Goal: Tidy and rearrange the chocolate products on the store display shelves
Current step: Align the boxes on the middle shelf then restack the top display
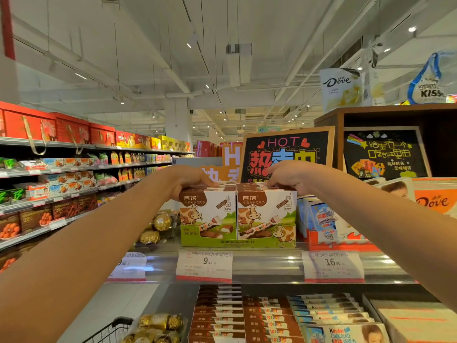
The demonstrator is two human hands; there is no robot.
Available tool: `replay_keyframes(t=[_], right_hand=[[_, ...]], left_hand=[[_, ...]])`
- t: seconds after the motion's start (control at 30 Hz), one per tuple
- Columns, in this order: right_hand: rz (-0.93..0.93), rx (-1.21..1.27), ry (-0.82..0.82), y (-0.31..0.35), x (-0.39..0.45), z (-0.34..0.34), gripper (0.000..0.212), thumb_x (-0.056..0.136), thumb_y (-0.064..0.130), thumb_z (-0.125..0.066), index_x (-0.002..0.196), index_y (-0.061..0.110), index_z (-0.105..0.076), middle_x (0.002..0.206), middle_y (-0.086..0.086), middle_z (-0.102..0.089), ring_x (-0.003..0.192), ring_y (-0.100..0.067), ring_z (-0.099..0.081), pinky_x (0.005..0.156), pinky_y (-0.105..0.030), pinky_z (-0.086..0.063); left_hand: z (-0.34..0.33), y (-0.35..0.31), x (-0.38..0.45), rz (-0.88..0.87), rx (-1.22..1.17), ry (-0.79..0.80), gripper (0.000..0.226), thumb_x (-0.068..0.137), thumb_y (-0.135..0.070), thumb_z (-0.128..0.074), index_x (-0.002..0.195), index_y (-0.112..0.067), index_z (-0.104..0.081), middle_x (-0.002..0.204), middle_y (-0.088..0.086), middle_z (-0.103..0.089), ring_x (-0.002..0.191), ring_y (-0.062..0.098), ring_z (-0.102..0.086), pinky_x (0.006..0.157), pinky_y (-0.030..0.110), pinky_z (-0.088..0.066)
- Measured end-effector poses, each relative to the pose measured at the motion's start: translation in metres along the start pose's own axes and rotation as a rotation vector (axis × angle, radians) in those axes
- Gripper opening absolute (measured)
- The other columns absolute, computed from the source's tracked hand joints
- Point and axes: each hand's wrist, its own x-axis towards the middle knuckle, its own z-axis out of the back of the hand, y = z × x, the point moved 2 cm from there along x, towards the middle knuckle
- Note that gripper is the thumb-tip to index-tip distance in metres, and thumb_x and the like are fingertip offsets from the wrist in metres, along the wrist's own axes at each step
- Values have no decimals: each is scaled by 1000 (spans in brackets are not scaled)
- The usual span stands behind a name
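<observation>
Two Bainuo milk chocolate display boxes with a cow picture stand side by side on the top shelf, the left box (207,219) and the right box (266,217). My left hand (190,180) rests on top of the left box, fingers curled over the packs inside. On top of the right box lies my right hand (288,178), fingers pressing down on its packs. Below, on the lower shelf, lie rows of brown chocolate bars (243,315) and Kinder bars (329,315).
Kinder boxes (321,221) and an orange Dove box (435,196) stand to the right. Gold-wrapped chocolates (158,227) sit to the left. A "HOT" chalkboard sign (286,152) stands behind. Price tags (204,266) hang on the shelf rail. An aisle with stocked shelves (61,184) runs left.
</observation>
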Motion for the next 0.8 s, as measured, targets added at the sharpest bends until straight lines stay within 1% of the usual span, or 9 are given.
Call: replay_keyframes(t=[0.1,0.17,0.27,0.47,0.53,0.6,0.7,0.73,0.8], right_hand=[[16,-113,7,0,-2,-6,36,95,24,-51,125,3,-50,112,-14,-62,109,-28,-60,80,-34,-50],[41,-191,8,1,-5,-10,46,96,37,-47,128,4,-50,132,-14,-53,124,-29,-48,96,-38,-40],[76,-279,-12,5,-6,-15,51,97,40,-42,134,4,-45,142,-10,-44,132,-27,-38,105,-34,-30],[88,-229,-10,2,3,-14,50,94,40,-49,131,7,-50,140,-8,-48,130,-25,-40,104,-35,-30],[69,-134,-2,0,4,-11,54,94,42,-48,137,9,-42,143,-9,-44,131,-26,-40,102,-39,-34],[31,51,-47,-3,4,-5,58,95,41,-47,142,13,-31,146,-11,-38,123,-27,-45,86,-37,-44],[-17,257,-64,-8,2,-1,56,97,38,-43,145,16,-24,143,-14,-40,95,-24,-59,62,-29,-52],[-24,289,-58,-9,1,0,57,97,39,-43,145,16,-22,144,-14,-38,97,-24,-60,58,-28,-51],[-23,312,-45,-10,4,1,62,96,40,-44,147,14,-19,149,-12,-32,113,-22,-53,63,-28,-45]], left_hand=[[-3,1,-3,-17,10,37,18,91,-23,-57,88,-6,-56,53,7,-67,39,15,-61,37,21,-49],[-2,3,-1,-29,-4,37,19,92,-25,-57,91,-6,-55,55,6,-67,40,15,-61,40,21,-50],[0,5,2,-25,-23,2,17,93,-23,-56,92,-6,-54,56,8,-66,39,15,-60,40,20,-49],[-1,2,-1,-36,-16,18,16,94,-20,-52,87,-6,-52,53,7,-66,39,15,-60,40,20,-48],[0,4,-3,-37,-68,44,18,94,-21,-52,90,-4,-52,58,8,-67,40,15,-61,38,21,-49],[1,10,-2,-47,-263,48,26,94,-28,-52,94,-2,-51,72,12,-65,43,19,-63,38,24,-51],[4,23,3,-69,-573,103,46,94,-45,-44,95,0,-54,79,15,-67,56,25,-66,52,31,-55],[3,26,5,-70,-650,122,52,93,-49,-41,100,0,-55,80,16,-68,59,26,-67,56,34,-56],[3,25,7,-57,-710,102,59,93,-52,-40,113,2,-51,82,17,-68,58,27,-68,55,38,-56]])
